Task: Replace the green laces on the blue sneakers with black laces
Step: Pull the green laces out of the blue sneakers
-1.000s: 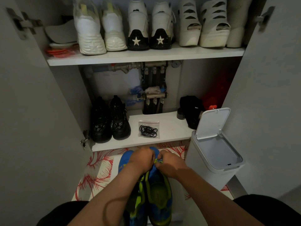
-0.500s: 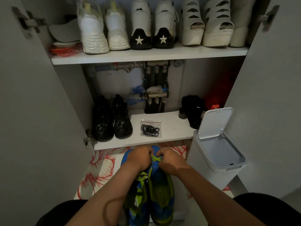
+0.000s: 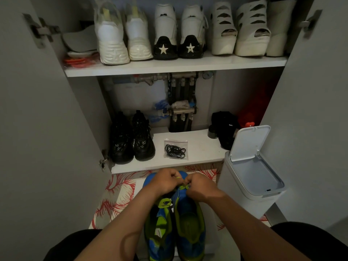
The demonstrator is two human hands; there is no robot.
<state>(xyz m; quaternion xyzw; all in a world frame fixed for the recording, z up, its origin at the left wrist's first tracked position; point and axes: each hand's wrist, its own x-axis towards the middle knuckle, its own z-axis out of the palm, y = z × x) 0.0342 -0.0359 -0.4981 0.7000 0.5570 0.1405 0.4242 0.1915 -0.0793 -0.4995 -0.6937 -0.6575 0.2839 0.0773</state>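
The blue sneakers [image 3: 190, 221] stood side by side on a red-and-white patterned mat [image 3: 116, 196] on the floor, just in front of an open cabinet, heels toward the person and toes toward the shelves. Both hands met over the front part of the pair. The left hand [image 3: 165, 182] was curled with its fingertips pinching a bit of the green lace [image 3: 183, 186], and the right hand [image 3: 202, 187] was curled close beside it, pinching the same lace above the sneaker on the right. How far the lace had come out of the eyelets could not be told, since the hands covered that part. The black laces [image 3: 175, 151] lay coiled in a small clear bag on the lower shelf [image 3: 203, 147], well apart from the hands, between a pair of black shoes [image 3: 131, 140] and a dark bundle at the right. A white bin [image 3: 250, 178] stood to the right of the sneakers with its lid tipped up. White shoes lined the upper shelf [image 3: 169, 67].
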